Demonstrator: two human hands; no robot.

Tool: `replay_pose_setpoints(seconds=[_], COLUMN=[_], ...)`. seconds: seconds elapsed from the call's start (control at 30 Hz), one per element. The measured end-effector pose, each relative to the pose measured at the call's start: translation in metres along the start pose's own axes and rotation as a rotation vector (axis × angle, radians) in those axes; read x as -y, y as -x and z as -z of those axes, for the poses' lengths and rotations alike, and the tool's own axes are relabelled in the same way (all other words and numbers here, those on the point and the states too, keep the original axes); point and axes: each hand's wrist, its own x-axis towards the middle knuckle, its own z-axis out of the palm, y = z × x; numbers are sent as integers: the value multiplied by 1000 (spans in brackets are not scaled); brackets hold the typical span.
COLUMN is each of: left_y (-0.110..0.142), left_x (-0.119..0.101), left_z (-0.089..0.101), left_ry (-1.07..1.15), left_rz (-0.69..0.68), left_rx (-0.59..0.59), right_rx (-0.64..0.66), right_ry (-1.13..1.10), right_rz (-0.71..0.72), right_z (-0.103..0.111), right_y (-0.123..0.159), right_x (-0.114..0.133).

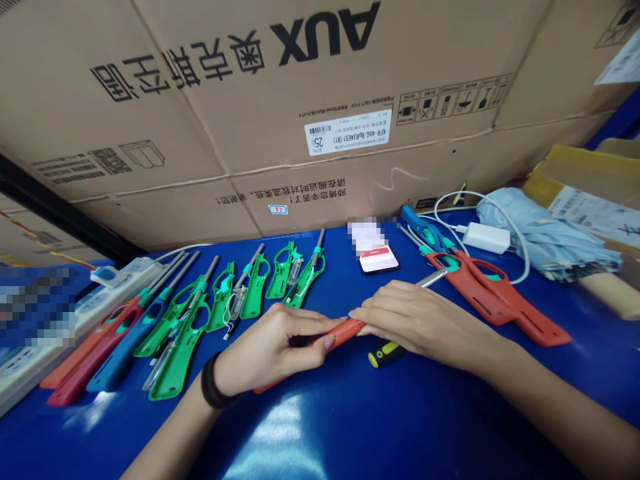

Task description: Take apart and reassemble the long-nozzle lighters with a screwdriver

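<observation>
An orange-red long-nosed lighter (345, 333) lies slantwise between my hands, over the blue table. My left hand (280, 343), with a dark band at its wrist, pinches the handle between thumb and fingers. Over its front part, my right hand (415, 320) is closed, hiding the trigger area; a metal tube (433, 278) shows beyond the fingers. Below the right hand lies a screwdriver (385, 353) with a black and yellow handle, its shaft hidden. To the left, opened green lighter shells (180, 360) lie in a row, some with inner parts in them.
Whole red and blue lighters (127, 343) lie beside a white power strip (100, 297) at left. More orange lighters (493, 287), a white charger (485, 238) with cable and a folded light-blue umbrella (545, 233) are at right. A phone (377, 257) lies before a large carton (250, 133).
</observation>
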Motion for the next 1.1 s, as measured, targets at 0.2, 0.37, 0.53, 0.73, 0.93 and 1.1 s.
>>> replay_pose_setpoints(seconds=[0.2,0.37,0.53,0.73,0.93,1.1], left_y=[0,0,1,1,-3,-5], left_x=[-3,-2,4,15,24,18], left_z=[-4,-2,4,3,-7,-7], left_ry=[-19,53,423,1128,1235,1137], left_rz=[21,52,267,537,592,597], left_rx=[-7,5,51,231,292,241], right_rx=[36,22,-42,-171,-189,-153], right_ry=[-26,-29,-9,37,39,34], right_rz=[-1,-1,24,133,141,137], right_z=[-4,-4,-2,4,8,7], right_y=[1,0,0,2,3,3], right_x=[-1,-1,-2,0,-1,-1])
